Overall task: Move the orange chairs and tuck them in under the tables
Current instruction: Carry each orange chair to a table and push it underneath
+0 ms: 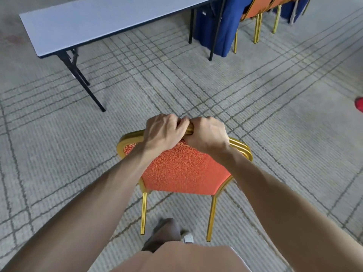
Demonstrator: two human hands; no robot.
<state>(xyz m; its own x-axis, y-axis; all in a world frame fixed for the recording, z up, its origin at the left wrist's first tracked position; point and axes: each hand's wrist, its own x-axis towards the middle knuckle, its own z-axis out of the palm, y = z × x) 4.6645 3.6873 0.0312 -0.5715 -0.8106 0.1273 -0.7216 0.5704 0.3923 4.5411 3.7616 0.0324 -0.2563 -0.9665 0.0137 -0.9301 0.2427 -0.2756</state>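
At the upper left stands a long folding table [98, 22] with a pale grey-blue top and black legs. It sits on a grey carpet [265, 99] crossed by dark lines.

In the middle foreground, the left hand [165, 132] grips the gold top rail of an orange chair [182, 169]. Its fingers are curled tightly over the far side of the rail, and the back of the hand faces up. The chair is on open carpet, well apart from both tables. Its patterned orange backrest faces the person, and its 2 gold rear legs reach down near the person's feet. The backrest hides the seat. I cannot tell whether the legs touch the carpet or hang just above it.

The right hand [208, 134] grips the same rail just beside the left, with the knuckles touching and the fingers wrapped over in the same way. Both forearms reach in from the bottom corners. A white shoe [187, 237] shows between the rear legs.

At the upper right, a blue-skirted table [216, 26] stands just beside the folding table's right end. At least 2 more orange chairs [255, 8] with gold legs are pushed up against its cloth. At the far right edge lies a red object [359, 104], cut off by the frame and too partial to identify.
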